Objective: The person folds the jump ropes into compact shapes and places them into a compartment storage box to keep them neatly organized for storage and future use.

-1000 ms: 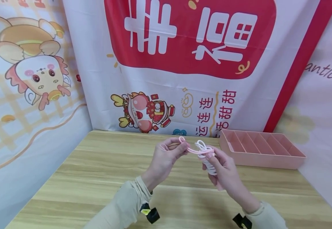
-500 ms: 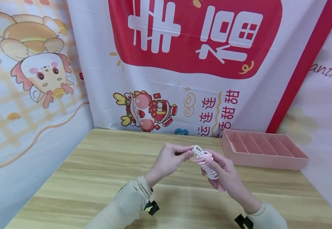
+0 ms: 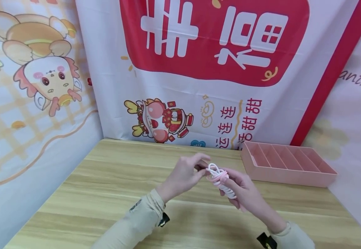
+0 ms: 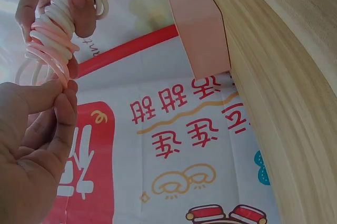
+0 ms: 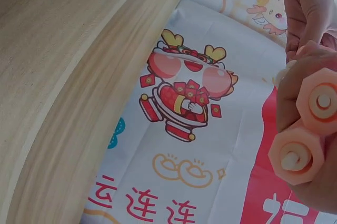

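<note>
A jump rope is gathered into a tight bundle, its white cord in coils with a pink stretch wound round them. My right hand grips the bundle, thumb lying along the coils. Two pink eight-sided handles stick out of that hand side by side in the right wrist view. White loops stand out at the bundle's far end. My left hand is right at that end. In the left wrist view its thumb and forefinger pinch the pink cord; the other fingers are bent.
A pink divided box with several narrow slots stands at the table's back right. The wood-grain table spreads below both hands. Behind it hangs a printed cloth, with more patterned cloth at both sides.
A second ago a pink loop was drawn out leftward between my hands. Now the pink cord lies close round the bundle, and my left hand has moved right, up against the bundle's end.
</note>
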Demonstrator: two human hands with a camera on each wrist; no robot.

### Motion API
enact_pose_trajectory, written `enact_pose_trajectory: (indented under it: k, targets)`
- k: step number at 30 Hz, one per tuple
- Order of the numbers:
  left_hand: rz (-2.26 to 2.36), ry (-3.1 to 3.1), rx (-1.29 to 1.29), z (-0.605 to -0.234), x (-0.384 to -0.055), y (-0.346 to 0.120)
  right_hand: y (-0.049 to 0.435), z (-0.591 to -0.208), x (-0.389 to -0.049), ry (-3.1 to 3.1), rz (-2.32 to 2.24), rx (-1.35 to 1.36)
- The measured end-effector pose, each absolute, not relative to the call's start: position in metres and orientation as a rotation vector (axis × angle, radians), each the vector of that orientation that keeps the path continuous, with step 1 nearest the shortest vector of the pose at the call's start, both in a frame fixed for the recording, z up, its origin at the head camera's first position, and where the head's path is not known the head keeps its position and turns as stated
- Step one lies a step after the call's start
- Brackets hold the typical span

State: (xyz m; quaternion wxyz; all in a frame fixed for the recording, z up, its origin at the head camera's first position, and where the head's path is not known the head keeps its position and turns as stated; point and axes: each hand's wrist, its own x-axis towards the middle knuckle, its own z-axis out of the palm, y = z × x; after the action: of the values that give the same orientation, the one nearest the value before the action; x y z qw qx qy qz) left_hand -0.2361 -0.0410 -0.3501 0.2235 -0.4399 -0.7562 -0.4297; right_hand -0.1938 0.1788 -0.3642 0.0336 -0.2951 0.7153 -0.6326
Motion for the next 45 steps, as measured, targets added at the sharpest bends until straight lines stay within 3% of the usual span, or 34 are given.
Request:
enact_pose_trajectory:
  k: [19, 36, 45]
  targets:
    - [-1.336, -2.061, -1.468, -0.344, -0.236, -0.052, 0.179, -0.357, -0.19, 2.217, -1.887, -0.904]
    - [-1.511, -2.279, -1.242, -0.338, -0.229, -0.05, 0.179, -0.361, -0.188, 2.503, -1.756, -0.917]
    - [-1.715, -2.288, -1.093, -0.332, -0.227, -0.05, 0.188, -0.354, -0.193, 2.322, -2.126, -0.686]
